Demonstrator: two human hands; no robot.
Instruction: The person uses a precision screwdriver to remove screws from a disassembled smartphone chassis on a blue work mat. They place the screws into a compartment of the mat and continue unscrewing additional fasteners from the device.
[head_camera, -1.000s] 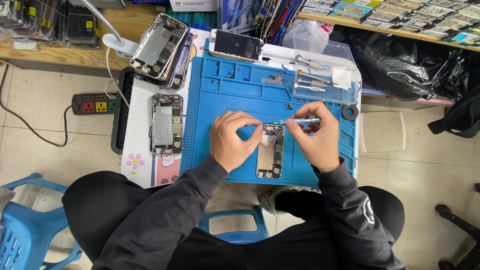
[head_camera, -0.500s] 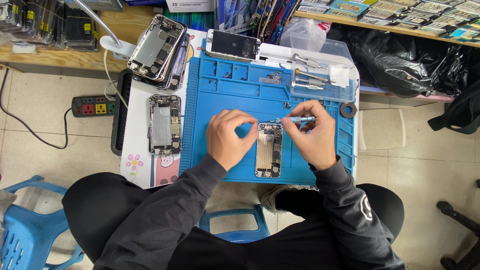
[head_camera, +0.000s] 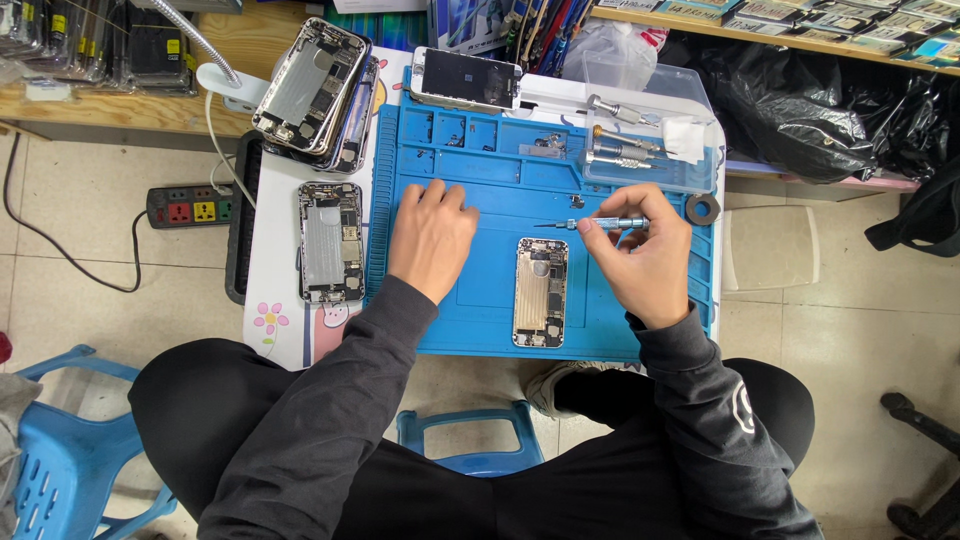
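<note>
On the blue mat (head_camera: 480, 300), in the middle: an opened phone (head_camera: 541, 292), back shell up, insides showing, lying flat and straight. Just right of it, the right hand (head_camera: 640, 255), fingers (head_camera: 592, 226) pinched together on a small screwdriver (head_camera: 592, 223), held level above the mat with the thin tip pointing left, not touching the phone. To the left of the phone, the left hand (head_camera: 432, 238), palm down on the mat, fingers together and flat, holding nothing, a little apart from the phone. Off the mat's left edge, on the white bench (head_camera: 275, 300): another opened phone (head_camera: 330, 241). Farther up, a leaning stack of phone shells (head_camera: 315, 92). At the top of the mat, a phone screen (head_camera: 466, 77) lying dark side up. At the top right, a clear tray (head_camera: 650, 150) with more screwdrivers inside. Beside it, a small black ring (head_camera: 703, 209). On the floor at left, a power strip (head_camera: 190, 207). Below, part of a blue stool (head_camera: 470, 440).
</note>
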